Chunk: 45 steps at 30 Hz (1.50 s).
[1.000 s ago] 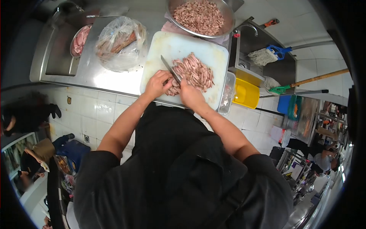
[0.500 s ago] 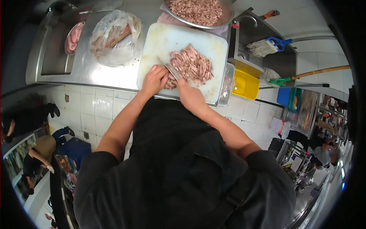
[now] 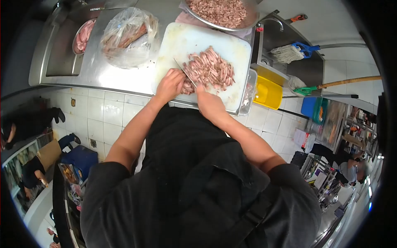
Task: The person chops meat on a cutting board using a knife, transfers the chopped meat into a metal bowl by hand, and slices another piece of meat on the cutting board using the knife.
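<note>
The fingers of the left hand [image 3: 170, 85] were curled and bunched close together, their tips bent down against a small portion of meat [image 3: 188, 87] near the lower edge of the cutting board, in the upper middle of the frame. The fingers of the right hand [image 3: 211, 104] were wrapped around the handle of a knife [image 3: 185, 73], though the handle itself was mostly hidden by the grip. The blade slanted up and to the left, lying between the left hand's portion and a loose heap of sliced meat [image 3: 211, 68], which spread over the middle of the white cutting board [image 3: 171, 41].

Just past the board's top edge, a metal bowl [image 3: 253, 16] held finely chopped meat [image 3: 217, 11], with a pinkish cloth [image 3: 188, 18] beneath it. Just beside the board's right edge sat a clear container [image 3: 249, 96], its contents too blurred to name, and next to that a yellow bin [image 3: 269, 93]. Left of the board, a clear plastic bag [image 3: 130, 53] with a brownish piece inside rested on the steel counter [image 3: 109, 76]. At the upper left, a sink [image 3: 62, 62] contained a dish of pink meat [image 3: 86, 36]. A mop [image 3: 286, 53] with a blue clamp leaned at the upper right.
</note>
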Each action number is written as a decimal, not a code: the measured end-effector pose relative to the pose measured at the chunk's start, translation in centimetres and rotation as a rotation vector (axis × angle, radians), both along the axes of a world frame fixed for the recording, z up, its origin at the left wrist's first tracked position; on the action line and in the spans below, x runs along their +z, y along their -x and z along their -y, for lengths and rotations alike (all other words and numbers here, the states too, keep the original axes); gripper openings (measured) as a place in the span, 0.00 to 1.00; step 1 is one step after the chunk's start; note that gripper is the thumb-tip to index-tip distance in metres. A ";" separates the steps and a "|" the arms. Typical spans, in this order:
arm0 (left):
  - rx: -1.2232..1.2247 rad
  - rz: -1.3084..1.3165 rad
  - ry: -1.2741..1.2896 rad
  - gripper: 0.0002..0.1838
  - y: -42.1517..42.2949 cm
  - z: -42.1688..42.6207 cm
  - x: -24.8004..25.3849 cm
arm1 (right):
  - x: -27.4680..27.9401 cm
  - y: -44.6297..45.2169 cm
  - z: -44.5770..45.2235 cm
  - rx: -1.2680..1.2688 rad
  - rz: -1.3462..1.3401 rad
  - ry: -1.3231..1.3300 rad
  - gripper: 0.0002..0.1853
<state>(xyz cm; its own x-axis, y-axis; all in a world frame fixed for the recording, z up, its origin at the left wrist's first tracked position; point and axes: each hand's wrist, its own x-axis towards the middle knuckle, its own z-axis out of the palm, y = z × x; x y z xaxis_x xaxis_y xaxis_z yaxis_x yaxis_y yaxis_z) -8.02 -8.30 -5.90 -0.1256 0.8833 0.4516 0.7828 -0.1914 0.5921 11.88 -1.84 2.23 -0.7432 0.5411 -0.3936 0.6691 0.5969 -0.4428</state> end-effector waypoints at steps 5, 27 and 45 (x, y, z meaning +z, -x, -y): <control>-0.022 0.046 0.007 0.10 0.2 0.0 -0.1 | -1.8 0.4 -1.7 -0.010 -0.067 -0.042 0.12; -0.008 -0.007 0.032 0.07 -0.3 0.5 -0.1 | -1.9 2.1 -1.6 -0.074 -0.058 0.055 0.14; -0.177 -0.025 0.034 0.11 0.9 1.6 0.4 | -1.7 2.5 -1.5 -0.060 -0.062 0.096 0.16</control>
